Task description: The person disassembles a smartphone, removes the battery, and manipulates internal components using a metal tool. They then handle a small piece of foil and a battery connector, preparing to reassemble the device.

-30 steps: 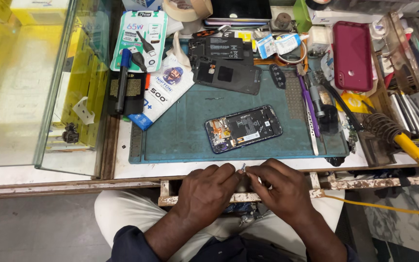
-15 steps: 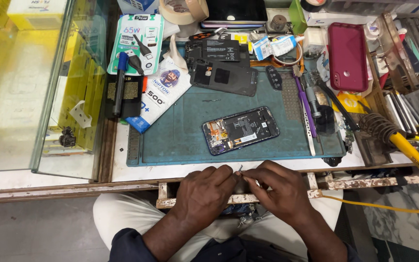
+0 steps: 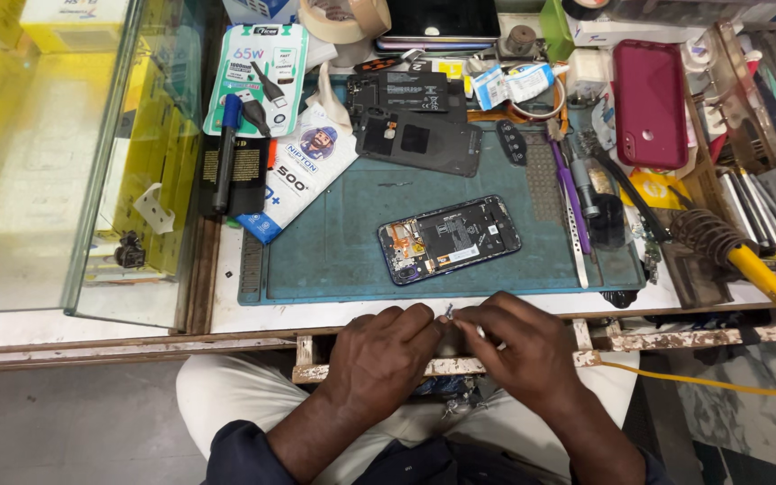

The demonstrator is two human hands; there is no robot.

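Head view: the left hand (image 3: 386, 352) and right hand (image 3: 521, 348) meet fingertip to fingertip at the near bench edge, together pinching a tiny metal part (image 3: 449, 312). The opened dark smartphone with exposed boards (image 3: 449, 238) lies just beyond, on the teal rubber work mat (image 3: 334, 260). Risk: a slipping pinch would likely drop the part into the lap, beneath the bench.

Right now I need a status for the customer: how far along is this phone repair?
Done: the opened phone lies on the mat, its back cover set aside. In hand: both hands, left and right, pinch a tiny metal part. Left: the phone remains uncovered.
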